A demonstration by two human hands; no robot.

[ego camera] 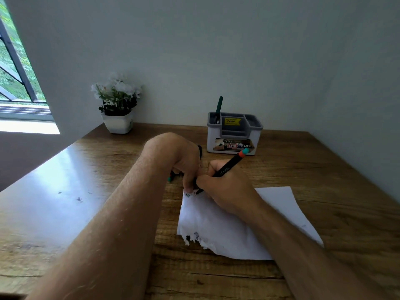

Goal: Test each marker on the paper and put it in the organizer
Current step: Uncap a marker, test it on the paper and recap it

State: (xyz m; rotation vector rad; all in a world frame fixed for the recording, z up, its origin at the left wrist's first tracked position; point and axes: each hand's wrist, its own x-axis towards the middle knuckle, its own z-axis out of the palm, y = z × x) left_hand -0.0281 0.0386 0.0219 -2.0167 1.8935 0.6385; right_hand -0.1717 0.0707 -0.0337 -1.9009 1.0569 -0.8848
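A torn white paper (pixel 218 224) lies on the wooden desk (pixel 91 204). My right hand (pixel 225 191) grips a black marker (pixel 229 166) with a teal and orange end, its tip down on the paper's top left corner beside small ink marks. My left hand (pixel 186 163) presses that corner with its fingertips; something black shows at its far side and a teal tip (pixel 170 179) peeks from under it, what it holds is unclear. The white and grey organizer (pixel 234 135) stands at the back with a green marker (pixel 218 108) upright in its left compartment.
A white pot of white flowers (pixel 118 105) sits at the back left against the wall. A window (pixel 15 68) is at the far left. Walls close the desk at the back and right. Small ink smudges (pixel 79 199) mark the desk's left part.
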